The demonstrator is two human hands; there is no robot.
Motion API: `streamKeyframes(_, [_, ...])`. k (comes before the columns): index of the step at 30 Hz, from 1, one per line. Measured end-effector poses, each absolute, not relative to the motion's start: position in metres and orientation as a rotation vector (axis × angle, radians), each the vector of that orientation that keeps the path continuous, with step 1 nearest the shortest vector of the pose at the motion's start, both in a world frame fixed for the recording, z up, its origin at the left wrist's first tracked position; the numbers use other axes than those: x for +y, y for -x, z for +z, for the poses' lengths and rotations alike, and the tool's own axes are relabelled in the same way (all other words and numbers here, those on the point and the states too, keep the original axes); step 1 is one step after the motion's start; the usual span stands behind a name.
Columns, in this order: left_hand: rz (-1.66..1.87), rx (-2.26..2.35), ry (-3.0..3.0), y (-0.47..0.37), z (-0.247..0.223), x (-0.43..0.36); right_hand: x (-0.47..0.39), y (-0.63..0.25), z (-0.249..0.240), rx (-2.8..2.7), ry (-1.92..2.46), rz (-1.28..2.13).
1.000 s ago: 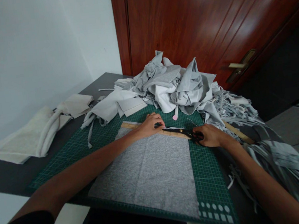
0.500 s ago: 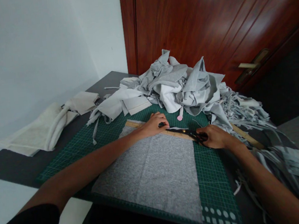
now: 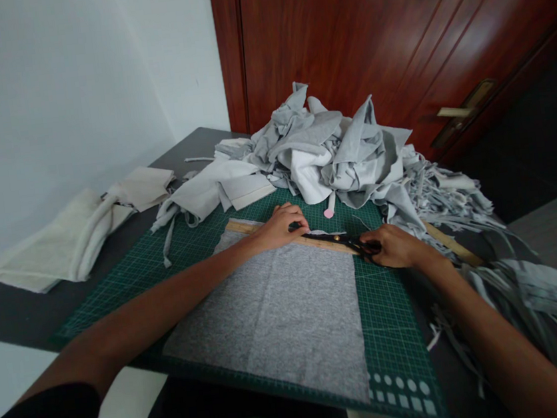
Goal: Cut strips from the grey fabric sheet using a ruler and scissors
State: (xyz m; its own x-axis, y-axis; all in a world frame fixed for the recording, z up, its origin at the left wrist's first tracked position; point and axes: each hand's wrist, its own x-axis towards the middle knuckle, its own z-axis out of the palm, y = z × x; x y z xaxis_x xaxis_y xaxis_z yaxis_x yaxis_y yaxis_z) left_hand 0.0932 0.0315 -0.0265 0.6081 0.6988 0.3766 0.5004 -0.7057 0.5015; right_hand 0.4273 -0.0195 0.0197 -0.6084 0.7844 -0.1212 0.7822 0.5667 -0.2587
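Note:
A grey knit fabric piece (image 3: pixel 280 309) lies flat on the green cutting mat (image 3: pixel 387 331), with a wooden ruler (image 3: pixel 330 245) across it close to its far edge. My right hand (image 3: pixel 394 246) is wrapped round the handles of black scissors (image 3: pixel 338 238), whose blades point left along the ruler. A thin sliver of fabric shows beside the blades. At the scissor tips, my left hand (image 3: pixel 280 227) has thumb and fingertips pinched together on the fabric's far edge. The fingertips partly hide the edge and the blade tips.
A heap of crumpled grey cloth (image 3: pixel 332 149) rises behind the mat, with shredded strips (image 3: pixel 449 183) to its right. Folded pale fabric (image 3: pixel 66 250) lies on the left. Another wooden strip (image 3: pixel 454 246) and bundled strips (image 3: pixel 551 305) are on the right. A door (image 3: pixel 339 34) stands behind.
The whole view has shifted slightly, so everything appears a little further left and higher. My left hand's fingers have changed pose slightly; the scissors stay at nearly the same place on the fabric.

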Motion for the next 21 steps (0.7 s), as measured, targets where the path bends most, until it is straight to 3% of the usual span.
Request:
streamKeyframes(11, [0.757,0.936,-2.481,-0.092,-0.025,0.032,-0.018,-0.429,0.015,-2.767,1.373,0.483])
streamKeyframes(21, [0.616,0.623,-2.496,-0.057,-0.013,0.049,-0.019,-0.428,0.019,-2.785,1.462,0.45])
